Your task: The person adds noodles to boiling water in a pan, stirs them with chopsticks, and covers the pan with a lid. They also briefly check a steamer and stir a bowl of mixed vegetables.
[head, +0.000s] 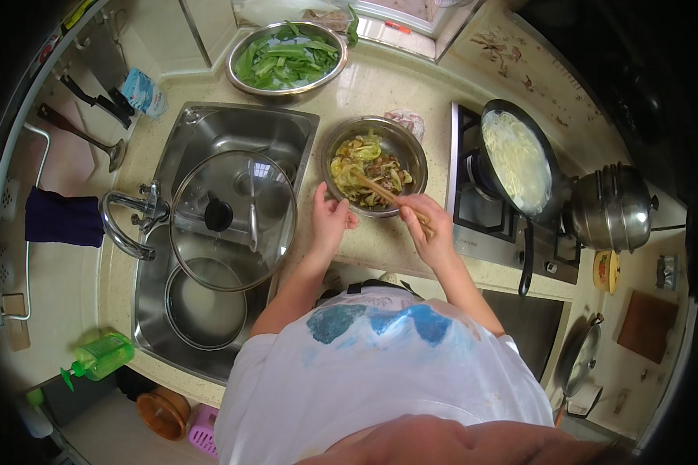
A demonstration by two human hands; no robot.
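My right hand (427, 224) grips wooden chopsticks (381, 189), their tips down in a stainless steel bowl (417, 152) on the countertop. Inside the bowl lies a mix of yellow-green cooked vegetables (360, 152) and small brown pieces. My left hand (331, 216) is at the bowl's near left rim, holding nothing, thumb and forefinger apart and the other fingers curled. Whether it touches the rim I cannot tell. Behind the bowl lies a crumpled pinkish-white cloth or bag (406, 121). On the gas stove (471, 247), a black wok (491, 107) holds noodles in cloudy liquid (515, 160).
A glass lid (232, 261) rests over the double sink (311, 122), beside the faucet (122, 200). One basin holds a round pan of cloudy water (206, 305). Leafy greens soak in a metal basin (340, 49) behind. The wok's handle (526, 261) juts past the stove's front, near a steamer pot (608, 209).
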